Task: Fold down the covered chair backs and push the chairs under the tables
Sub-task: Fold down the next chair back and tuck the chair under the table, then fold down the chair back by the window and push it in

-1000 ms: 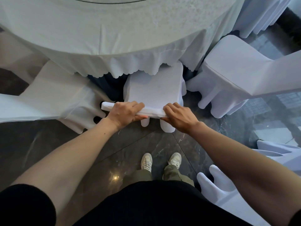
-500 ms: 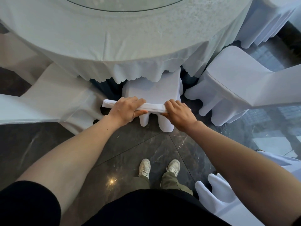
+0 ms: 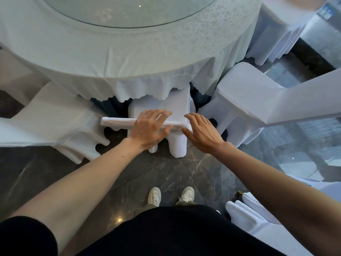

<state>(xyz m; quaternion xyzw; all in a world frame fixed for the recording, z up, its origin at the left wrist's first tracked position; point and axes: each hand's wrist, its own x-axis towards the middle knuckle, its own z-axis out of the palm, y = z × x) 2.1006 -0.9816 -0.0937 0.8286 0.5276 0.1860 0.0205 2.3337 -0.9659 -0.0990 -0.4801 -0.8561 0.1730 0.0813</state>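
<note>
Dark marble floor (image 3: pixel 55 172) — beneath the table (image 3: pixel 129 58) edge, left hand (image 3: pixel 147 129) and right hand (image 3: pixel 202 133) lie spread-fingered, unclamped, on the chair's folded back (image 3: pixel 118 121).

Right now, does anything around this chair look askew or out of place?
Nothing is damaged or spilled. The middle chair sits partly under the tablecloth, while the right chair is angled, its back still up and not pushed in.
</note>
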